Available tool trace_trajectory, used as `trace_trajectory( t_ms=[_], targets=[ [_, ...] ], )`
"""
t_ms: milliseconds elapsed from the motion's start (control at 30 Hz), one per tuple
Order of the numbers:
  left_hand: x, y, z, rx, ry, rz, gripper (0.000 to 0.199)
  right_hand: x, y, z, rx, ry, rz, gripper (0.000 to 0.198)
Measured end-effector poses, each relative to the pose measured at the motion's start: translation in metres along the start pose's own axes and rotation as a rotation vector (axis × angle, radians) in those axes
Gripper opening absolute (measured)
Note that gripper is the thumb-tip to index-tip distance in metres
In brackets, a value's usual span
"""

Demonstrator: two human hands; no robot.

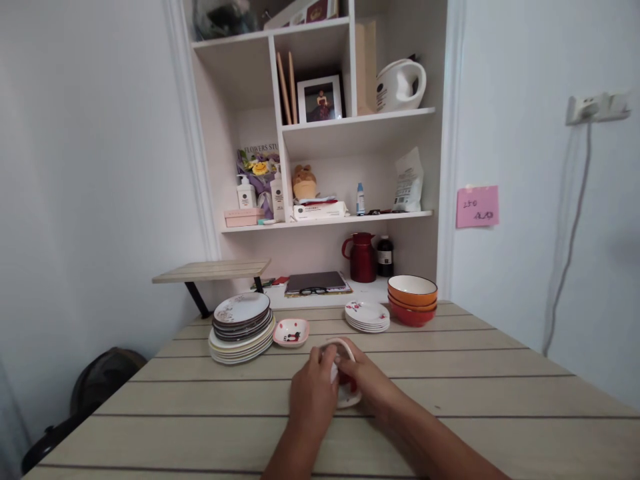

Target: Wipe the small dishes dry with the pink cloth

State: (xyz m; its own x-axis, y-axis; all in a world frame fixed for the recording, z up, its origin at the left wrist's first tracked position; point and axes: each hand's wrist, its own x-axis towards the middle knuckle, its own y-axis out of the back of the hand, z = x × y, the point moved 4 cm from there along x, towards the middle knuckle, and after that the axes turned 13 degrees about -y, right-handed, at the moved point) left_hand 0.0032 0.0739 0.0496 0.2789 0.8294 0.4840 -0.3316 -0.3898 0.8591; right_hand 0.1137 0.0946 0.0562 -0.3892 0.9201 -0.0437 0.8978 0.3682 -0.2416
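In front of me a small white bowl (350, 401) with a pale pink rim and red marks inside is tilted on its side, just over the table. My right hand (369, 375) grips it by the right side and rim. Curled fingers of my left hand (314, 383) close on its left side, hiding much of the inside. A bright white bit (334, 372) shows by the left fingers; whether it is cloth or bowl I cannot tell. Beyond the left hand, a similar square bowl (291, 333) with a red and black picture stands upright on the table.
Stacked plates (241, 337) stand at the left, small flowered plates (367, 316) at the back middle, and orange and red bowls (413, 300) at the back right. Behind the slatted table (450, 387) are a red jug (363, 259), a dark laptop (315, 281) and shelves (360, 220).
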Motion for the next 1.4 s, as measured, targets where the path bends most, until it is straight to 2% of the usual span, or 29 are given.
trace_trajectory(
  t_ms=[100, 200, 367, 433, 500, 633, 767, 867, 933, 1033, 1167, 1267, 1400],
  targets=[
    [0.002, 0.001, 0.000, 0.132, 0.067, -0.044, 0.038, 0.005, 0.006, 0.008, 0.107, -0.063, 0.019, 0.033],
    [0.002, 0.002, 0.000, 0.094, 0.030, -0.023, 0.028, 0.010, 0.011, 0.014, 0.206, -0.107, 0.062, 0.033],
    [-0.002, 0.002, -0.011, -0.299, -0.096, 0.096, 0.014, 0.010, 0.012, 0.013, 0.209, -0.121, 0.074, 0.034],
    [-0.003, 0.001, -0.017, -0.437, -0.100, 0.153, 0.017, 0.008, 0.010, 0.011, 0.165, -0.097, 0.039, 0.033],
    [-0.002, 0.001, -0.020, -0.482, -0.089, 0.192, 0.026, 0.005, 0.007, 0.009, 0.117, -0.068, 0.013, 0.033],
    [-0.001, 0.002, -0.014, -0.306, -0.008, 0.124, 0.042, 0.001, 0.005, 0.005, 0.045, -0.025, 0.004, 0.033],
    [-0.001, 0.004, -0.008, -0.046, 0.138, 0.044, 0.027, 0.002, 0.004, 0.006, 0.084, -0.041, -0.008, 0.034],
    [-0.001, 0.004, -0.006, 0.038, 0.153, 0.030, 0.024, 0.005, 0.005, 0.010, 0.167, -0.080, 0.010, 0.034],
    [-0.002, 0.002, -0.005, 0.009, 0.094, 0.028, 0.021, 0.008, 0.009, 0.012, 0.221, -0.094, 0.038, 0.033],
    [-0.005, 0.002, -0.004, -0.168, -0.044, 0.040, 0.018, 0.011, 0.014, 0.015, 0.237, -0.119, 0.081, 0.032],
    [-0.008, 0.006, -0.008, -0.387, -0.042, 0.090, 0.033, 0.011, 0.012, 0.013, 0.207, -0.124, 0.038, 0.033],
    [-0.007, 0.005, -0.008, -0.345, -0.042, 0.051, 0.041, 0.006, 0.006, 0.008, 0.165, -0.078, -0.019, 0.035],
    [-0.004, 0.004, -0.007, -0.117, 0.041, 0.001, 0.037, 0.001, 0.001, 0.005, 0.010, 0.012, -0.025, 0.034]
  ],
)
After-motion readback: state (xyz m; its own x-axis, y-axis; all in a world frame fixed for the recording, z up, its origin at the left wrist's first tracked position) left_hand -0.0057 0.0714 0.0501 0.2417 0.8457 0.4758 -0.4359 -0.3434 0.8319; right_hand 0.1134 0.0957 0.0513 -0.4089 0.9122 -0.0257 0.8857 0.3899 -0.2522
